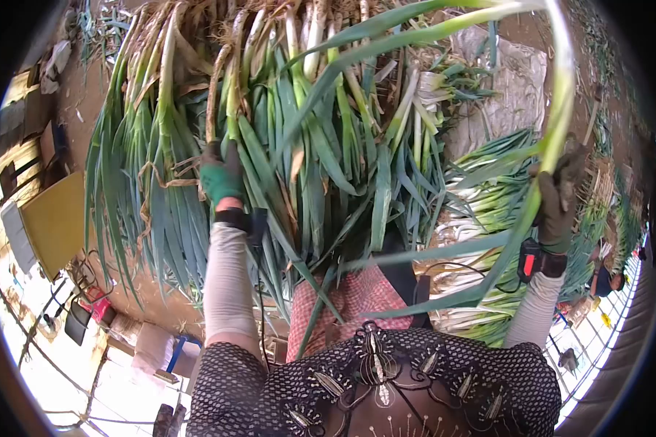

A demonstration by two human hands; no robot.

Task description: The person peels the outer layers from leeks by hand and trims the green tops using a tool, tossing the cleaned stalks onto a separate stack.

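My right hand [560, 197], in a dark glove, is closed around a large green onion [557, 120]. Its pale stalk rises to the top of the view, and its long leaves arch left over the pile and down toward my lap. My left hand [222, 178], in a green and dark glove, rests on the heap of unsorted green onions [321, 146]. Its fingers close about a stalk with brownish dry leaves; the grip is partly hidden. The heap's roots point away from me and its leaves toward me.
To the right lies a stack of cleaned green onions [474, 211] with white stalks. A pale sheet [499, 87] covers ground behind it. More onions [605, 197] lie farther right. At left stand a yellow panel [55, 222] and a cardboard box [153, 346].
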